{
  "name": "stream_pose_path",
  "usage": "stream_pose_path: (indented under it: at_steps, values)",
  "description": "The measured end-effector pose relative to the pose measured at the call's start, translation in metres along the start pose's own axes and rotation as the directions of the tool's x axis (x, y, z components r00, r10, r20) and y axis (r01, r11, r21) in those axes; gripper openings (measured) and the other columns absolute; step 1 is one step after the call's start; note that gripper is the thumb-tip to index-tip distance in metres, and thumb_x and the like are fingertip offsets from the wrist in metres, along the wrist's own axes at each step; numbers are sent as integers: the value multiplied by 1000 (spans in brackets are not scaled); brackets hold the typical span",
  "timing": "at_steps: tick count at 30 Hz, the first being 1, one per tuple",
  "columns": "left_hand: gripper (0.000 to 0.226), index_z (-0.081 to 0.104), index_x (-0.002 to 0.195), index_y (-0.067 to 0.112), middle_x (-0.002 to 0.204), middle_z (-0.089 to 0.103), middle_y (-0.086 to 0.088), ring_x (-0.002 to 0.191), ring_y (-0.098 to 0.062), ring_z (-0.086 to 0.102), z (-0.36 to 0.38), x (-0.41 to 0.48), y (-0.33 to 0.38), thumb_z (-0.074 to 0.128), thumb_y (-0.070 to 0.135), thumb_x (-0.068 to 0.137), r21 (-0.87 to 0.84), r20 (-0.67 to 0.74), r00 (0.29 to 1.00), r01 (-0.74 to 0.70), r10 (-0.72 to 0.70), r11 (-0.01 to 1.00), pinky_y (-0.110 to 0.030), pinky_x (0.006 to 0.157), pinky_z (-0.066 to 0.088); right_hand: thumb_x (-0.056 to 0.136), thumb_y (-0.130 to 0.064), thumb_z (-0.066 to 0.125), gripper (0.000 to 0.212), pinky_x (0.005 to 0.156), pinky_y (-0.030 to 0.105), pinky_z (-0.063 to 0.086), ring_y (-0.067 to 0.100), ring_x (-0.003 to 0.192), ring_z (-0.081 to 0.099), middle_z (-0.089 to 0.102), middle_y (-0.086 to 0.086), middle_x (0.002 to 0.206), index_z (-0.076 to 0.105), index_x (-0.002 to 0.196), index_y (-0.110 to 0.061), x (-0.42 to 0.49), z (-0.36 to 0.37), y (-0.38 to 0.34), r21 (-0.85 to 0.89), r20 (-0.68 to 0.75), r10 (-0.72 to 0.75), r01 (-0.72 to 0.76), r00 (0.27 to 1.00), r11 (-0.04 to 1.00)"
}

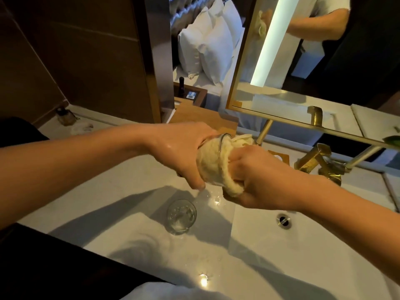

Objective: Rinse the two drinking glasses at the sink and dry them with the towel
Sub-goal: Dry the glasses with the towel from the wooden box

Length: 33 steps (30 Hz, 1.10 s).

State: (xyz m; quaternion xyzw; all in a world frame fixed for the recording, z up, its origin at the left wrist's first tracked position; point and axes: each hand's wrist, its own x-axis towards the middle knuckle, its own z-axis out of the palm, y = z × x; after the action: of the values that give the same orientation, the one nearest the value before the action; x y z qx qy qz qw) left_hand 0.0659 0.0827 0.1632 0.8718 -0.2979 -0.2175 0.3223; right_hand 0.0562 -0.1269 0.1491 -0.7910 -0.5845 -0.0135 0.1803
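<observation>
L hand (184, 156) is wrapped round 1 drinking glass (213, 161), held on its side above the counter (112, 191), fingers curled over the base end, thumb side underneath. R hand (257, 176) is clenched on a cream towel (229, 180) that's stuffed into the glass mouth, cloth bunched in the fist & showing through the clear wall; the rim shows as a thin arc w/ towel on both sides of it. Both hands meet over the wet patch just L of the sink (255, 234). 2nd glass (181, 215) stands upright on the counter below the hands, untouched, droplets inside it. Sink basin w/ overflow hole (284, 221) is to the R; gold tap (318, 163) behind the R wrist. Mirror (324, 61) above reflects a forearm and the towel.
</observation>
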Motion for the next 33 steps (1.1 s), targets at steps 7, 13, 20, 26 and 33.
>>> stream_pose_path:
  at_steps: [7,13,20,26,33]
  values:
    - [66,57,118,16,99,66,2,83,-15,62,42,9,-14,89,37,65,585,-490,821,60,293,809,-33,68,54,71,6,80,26,74,28,60,24,85,70,70,9,89,71,92,-7,6,15,-6,670,114,676,-558,728,489]
    - [71,58,128,8,110,68,-10,92,-25,64,50,15,-25,87,39,71,741,-420,785,7,455,672,-39,71,54,73,21,68,31,69,33,59,19,77,67,66,11,82,66,94,-3,8,29,-12,953,259,746,-289,614,-94]
    - [56,59,109,23,96,64,6,85,-10,63,3,17,-11,90,24,63,190,-145,989,47,-19,981,-37,75,59,72,-1,79,9,62,15,51,13,66,64,67,0,73,72,75,-3,-2,25,8,293,-167,388,-331,906,897]
    - [64,56,128,10,111,67,-8,93,-26,62,62,28,-36,84,30,74,688,-516,743,62,427,723,-40,70,54,76,17,68,29,67,35,61,26,76,70,67,15,83,66,100,2,6,32,2,941,339,754,-190,563,-281]
    - [48,62,106,14,89,67,1,77,-10,66,8,36,-19,90,14,66,15,150,988,45,-46,999,-25,63,54,75,-8,84,15,60,14,50,16,72,65,69,8,74,73,78,1,-8,36,11,401,-119,484,-404,867,822]
